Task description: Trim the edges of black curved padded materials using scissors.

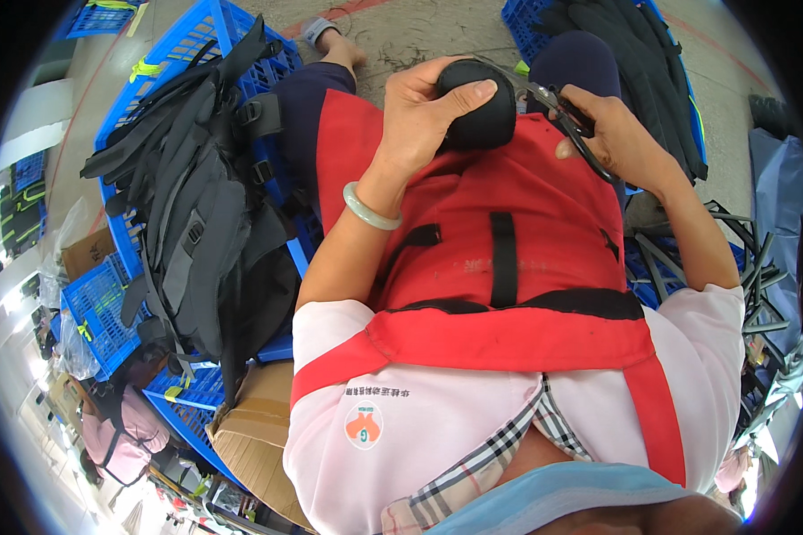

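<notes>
Scissors (573, 120) sit gripped in the right hand (620, 134), their tips at the edge of a black padded piece (482, 116) that the left hand (424, 111) clamps against the red apron (509, 241), steadying it over the lap. Finished-looking black bags (196, 223) lie stacked on blue crates (107, 308) at the person's left, within easy reach.

Matt black cloth pad (477, 111) in my left hand (424, 111); glossy dark metal snips (573, 125); smooth jade bangle (370, 209); red cloth apron (509, 259).

black rounded padded piece (480, 111) | held over red apron | dark scissors (569, 125) just right, touching it
</notes>
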### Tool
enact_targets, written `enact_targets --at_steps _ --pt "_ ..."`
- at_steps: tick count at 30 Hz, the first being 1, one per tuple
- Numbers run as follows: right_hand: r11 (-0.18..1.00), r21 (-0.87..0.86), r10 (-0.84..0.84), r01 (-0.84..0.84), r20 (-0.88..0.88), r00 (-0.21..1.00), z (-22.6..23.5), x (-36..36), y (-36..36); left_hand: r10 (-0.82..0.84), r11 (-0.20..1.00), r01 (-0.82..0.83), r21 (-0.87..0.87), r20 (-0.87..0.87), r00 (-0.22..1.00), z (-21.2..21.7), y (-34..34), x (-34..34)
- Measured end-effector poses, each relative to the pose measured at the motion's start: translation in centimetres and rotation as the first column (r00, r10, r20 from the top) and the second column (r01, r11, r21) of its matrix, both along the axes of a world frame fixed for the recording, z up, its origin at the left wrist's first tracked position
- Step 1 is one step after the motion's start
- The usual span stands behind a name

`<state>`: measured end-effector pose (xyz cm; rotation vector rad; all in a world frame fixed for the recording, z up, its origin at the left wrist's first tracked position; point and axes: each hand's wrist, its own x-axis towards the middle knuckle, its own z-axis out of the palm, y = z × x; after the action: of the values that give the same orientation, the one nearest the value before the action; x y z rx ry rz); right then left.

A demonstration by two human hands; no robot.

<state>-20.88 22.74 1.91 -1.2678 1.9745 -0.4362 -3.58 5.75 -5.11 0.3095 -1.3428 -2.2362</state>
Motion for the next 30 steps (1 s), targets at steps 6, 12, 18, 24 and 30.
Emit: enact_targets --at_steps 6,12,18,24,30 --pt "0.990 -0.114 0.081 -0.084 -0.035 0.996 1.1 -0.3 1.2 -0.040 0.997 0.043 -0.071 0.036 0.999 0.1 0.7 -0.5" --pt "0.997 -0.025 0.078 -0.079 -0.048 0.996 1.7 -1.2 1.6 -0.104 0.992 0.108 -0.060 0.065 0.993 0.2 1.1 -0.9" --pt "0.993 0.085 0.095 -0.086 -0.103 0.990 3.0 -2.0 1.9 -0.164 0.977 0.176 -0.123 0.099 0.981 0.1 1.8 -1.5" --pt "0.988 0.049 0.152 -0.145 -0.195 0.969 4.8 -2.1 2.5 -0.196 0.955 0.221 -0.199 0.140 0.971 0.3 3.2 -2.2" --pt "0.962 0.228 0.216 -0.152 -0.290 0.932 6.3 -3.0 2.7 -0.226 0.926 0.260 -0.274 0.150 0.963 -0.4 4.2 -2.8"
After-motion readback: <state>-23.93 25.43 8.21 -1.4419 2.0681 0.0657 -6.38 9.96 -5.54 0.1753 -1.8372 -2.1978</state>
